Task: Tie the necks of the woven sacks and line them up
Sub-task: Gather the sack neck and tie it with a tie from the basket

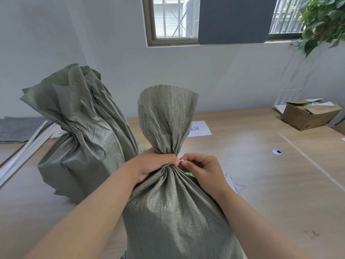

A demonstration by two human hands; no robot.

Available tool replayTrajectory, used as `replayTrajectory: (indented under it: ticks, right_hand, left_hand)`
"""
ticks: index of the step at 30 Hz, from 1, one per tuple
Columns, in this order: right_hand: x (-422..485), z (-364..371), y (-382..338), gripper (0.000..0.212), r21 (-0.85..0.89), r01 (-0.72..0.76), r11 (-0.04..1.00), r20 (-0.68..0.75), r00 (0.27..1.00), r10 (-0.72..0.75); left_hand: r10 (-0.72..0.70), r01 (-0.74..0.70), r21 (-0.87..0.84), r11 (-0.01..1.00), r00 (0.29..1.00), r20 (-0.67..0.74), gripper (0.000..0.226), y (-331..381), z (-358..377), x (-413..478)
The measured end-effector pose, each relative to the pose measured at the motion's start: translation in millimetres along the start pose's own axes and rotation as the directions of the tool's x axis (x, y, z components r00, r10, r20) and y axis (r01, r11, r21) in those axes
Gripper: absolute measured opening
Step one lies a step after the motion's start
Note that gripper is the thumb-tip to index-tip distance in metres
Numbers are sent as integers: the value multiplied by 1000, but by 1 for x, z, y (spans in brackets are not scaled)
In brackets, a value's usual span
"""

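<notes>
Woven green sack (173, 212) neck bunched, left hand (155, 165) clenched around it; right hand (197, 170) fingers pinching white tie (182, 161).

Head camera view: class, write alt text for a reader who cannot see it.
Two hands fasten a pale tie around the gathered neck of an upright green woven sack: left hand grips the neck, right hand pinches the tie. A second sack stands behind-left on the wooden table.

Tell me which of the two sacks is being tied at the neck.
The near sack, gripped by the left hand while the right hand works a white tie. The far sack stands untouched.
</notes>
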State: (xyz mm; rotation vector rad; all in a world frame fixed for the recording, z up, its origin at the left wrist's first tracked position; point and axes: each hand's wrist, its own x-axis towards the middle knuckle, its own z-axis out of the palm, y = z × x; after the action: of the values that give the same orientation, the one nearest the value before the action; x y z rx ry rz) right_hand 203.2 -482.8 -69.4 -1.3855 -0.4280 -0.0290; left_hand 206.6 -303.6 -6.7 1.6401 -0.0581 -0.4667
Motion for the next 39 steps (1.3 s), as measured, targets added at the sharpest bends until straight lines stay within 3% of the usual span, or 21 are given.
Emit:
replayTrajectory:
  ticks: [15, 24, 29, 39]
  right_hand:
    - [-1, -1, 1, 12, -26, -5, 1000, 11, 1000, 5]
    - [-3, -1, -2, 11, -53, 7, 999, 23, 1000, -6]
    - [-3, -1, -1, 10, -96, 19, 995, 4, 1000, -18]
    - [-5, -2, -2, 12, -172, 43, 984, 3, 999, -43]
  left_hand:
    - [-4, 4, 0, 1000, 1000, 7, 12, 0, 1, 1]
    - [-20, 20, 13, 1000, 1000, 6, 28, 1, 2, 0]
    - [-8, 8, 36, 999, 1000, 3, 18, 1, 2, 0]
    - [-13, 13, 20, 1000, 1000, 2, 20, 1, 2, 0]
